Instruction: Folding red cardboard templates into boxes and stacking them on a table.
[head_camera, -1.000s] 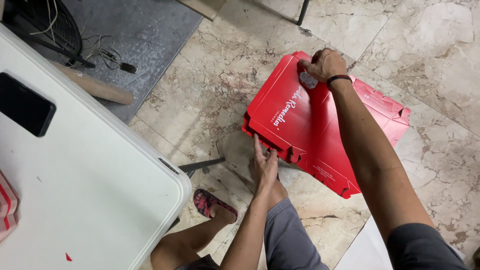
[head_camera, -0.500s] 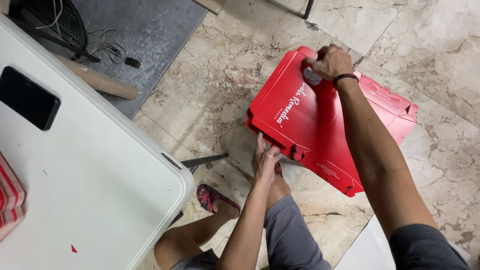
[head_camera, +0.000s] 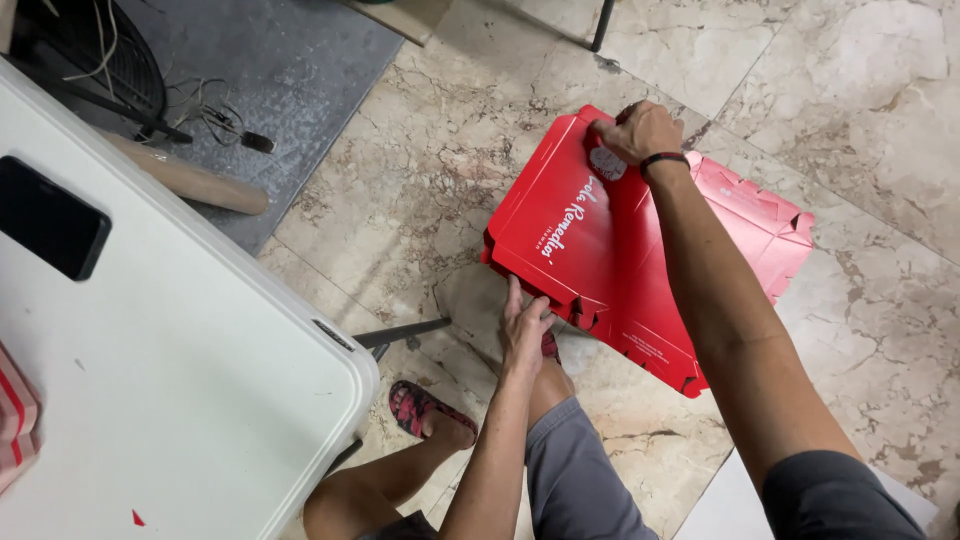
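Note:
A flat red cardboard box (head_camera: 600, 250) with white lettering rests tilted over my knee, above the marble floor. My right hand (head_camera: 640, 132) grips its far top edge, a dark band on the wrist. My left hand (head_camera: 525, 325) presses fingers up against the box's near lower edge, by a folded flap. More red flaps (head_camera: 760, 215) stick out to the right behind my right forearm.
A white plastic table (head_camera: 200, 400) fills the left, with a black phone (head_camera: 50, 230) lying on it. A wooden stick (head_camera: 190, 180) and cables lie on a grey mat (head_camera: 290, 70). My foot in a red sandal (head_camera: 425, 410) is on the floor.
The view has shifted slightly; the box and both hands stay in nearly the same hold, with the box edge pulled a little nearer to my knee.

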